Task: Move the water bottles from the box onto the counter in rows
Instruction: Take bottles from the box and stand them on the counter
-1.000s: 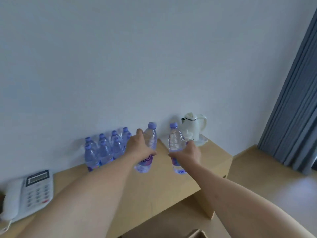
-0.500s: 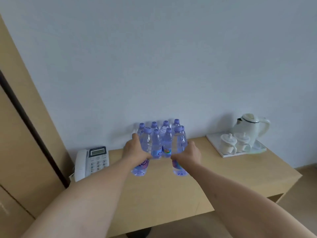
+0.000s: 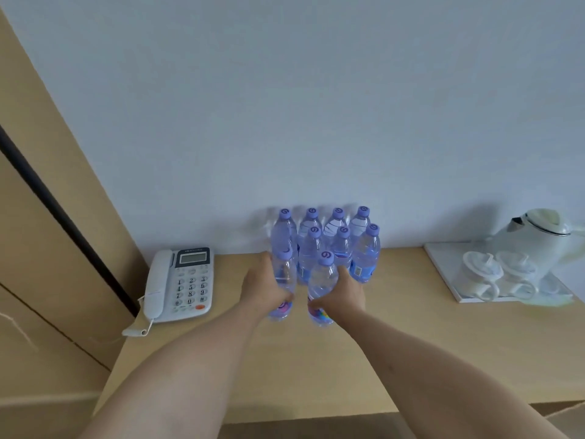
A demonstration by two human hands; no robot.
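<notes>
Nearest to us, our two bare forearms reach out over the front edge of the counter [image 3: 411, 359], a pale wood top that runs from left to right under the wall. Our left hand [image 3: 264, 288] is wrapped around the left bottle [image 3: 282, 280], fingers closed about its middle, so that the cap shows above the hand and the coloured label below it. Our right hand [image 3: 343, 294] grips the right bottle [image 3: 322, 288] in the same way, the thumb lying across its front. Both bottles stand upright, side by side and close to each other; their bases are at the counter surface, though we cannot tell whether they rest on it or hang just above.

Just behind them stands the group of bottles [image 3: 335, 245] already on the counter, upright in two rows with purple caps, the back row against the wall [image 3: 285, 106]. The bottle in our left hand sits close against the left end of that group.

To the left of our hands lies a white telephone [image 3: 180, 285], near the counter's left end. To the right, well apart from the bottles, a white tray [image 3: 443, 270] carries two lidded cups [image 3: 500, 274] and a white kettle [image 3: 538, 239]. A wooden panel [image 3: 47, 217] with a dark strip closes the left side.
</notes>
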